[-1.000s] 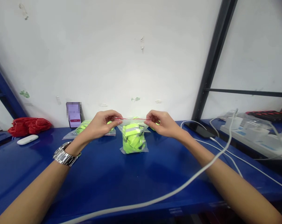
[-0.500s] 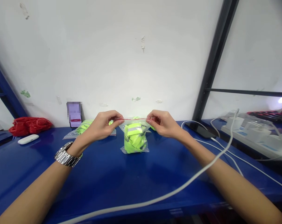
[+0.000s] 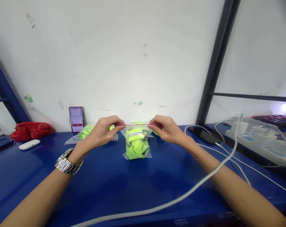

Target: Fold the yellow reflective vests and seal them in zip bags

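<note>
A clear zip bag (image 3: 137,145) stuffed with neon-yellow reflective bands stands upright on the blue table (image 3: 110,186). My left hand (image 3: 105,130) pinches the left end of its red zip strip. My right hand (image 3: 165,128) pinches the right end. The strip is stretched level between both hands, above the bag's contents. A metal watch sits on my left wrist.
More filled bags (image 3: 86,132) lie flat behind my left hand by the wall. A phone (image 3: 76,119) leans on the wall; a red bag (image 3: 30,130) and white case (image 3: 29,144) sit far left. White cables (image 3: 204,181) cross the right side, near a dark phone (image 3: 203,134) and power strip (image 3: 261,140).
My hands and the bag stay nearly as they were, holding the zip strip taut. The view has tilted slightly, shifting everything a little lower in the frame.
</note>
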The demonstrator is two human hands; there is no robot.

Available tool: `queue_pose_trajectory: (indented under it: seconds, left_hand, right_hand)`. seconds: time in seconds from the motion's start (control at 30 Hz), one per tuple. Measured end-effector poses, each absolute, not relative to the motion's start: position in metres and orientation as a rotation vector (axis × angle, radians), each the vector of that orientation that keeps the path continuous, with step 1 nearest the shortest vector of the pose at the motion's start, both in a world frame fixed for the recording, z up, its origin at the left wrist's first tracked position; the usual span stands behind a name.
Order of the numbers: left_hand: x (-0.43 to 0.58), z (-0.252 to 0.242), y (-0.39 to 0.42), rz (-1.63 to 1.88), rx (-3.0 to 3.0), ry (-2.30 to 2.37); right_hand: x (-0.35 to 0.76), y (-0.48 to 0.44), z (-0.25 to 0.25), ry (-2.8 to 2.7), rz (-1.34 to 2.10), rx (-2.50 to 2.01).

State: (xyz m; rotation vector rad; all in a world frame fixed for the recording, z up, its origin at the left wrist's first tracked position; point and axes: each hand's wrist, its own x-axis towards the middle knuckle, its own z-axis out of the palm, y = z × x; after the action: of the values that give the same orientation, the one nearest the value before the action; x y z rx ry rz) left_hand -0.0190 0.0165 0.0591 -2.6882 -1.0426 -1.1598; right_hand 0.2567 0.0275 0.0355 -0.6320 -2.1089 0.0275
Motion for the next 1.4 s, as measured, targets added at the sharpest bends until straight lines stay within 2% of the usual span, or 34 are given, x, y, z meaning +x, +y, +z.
queue_pose_trajectory:
  seconds: [0.2,0.5,1.17,1.4]
  left_hand:
    - [-0.015,0.059,0.012,-1.045,-2.586,-1.020]
    - [-0.014,0.057,0.013,-1.192,-2.690,-1.039]
    - [-0.014,0.058,0.008,-1.137,-2.689,-1.029]
    - [-0.012,0.059,0.006,-1.193,-2.776,-1.039]
  right_hand:
    - [0.253,0.023,0.035,-2.094,-0.024,-0.609]
    - [0.254,0.026,0.033,-2.032,0.170,-0.655]
    - [0.250,0.018,0.036,-2.035,0.129,-0.652]
    - [0.252,0.018,0.037,-2.050,0.235,-0.674]
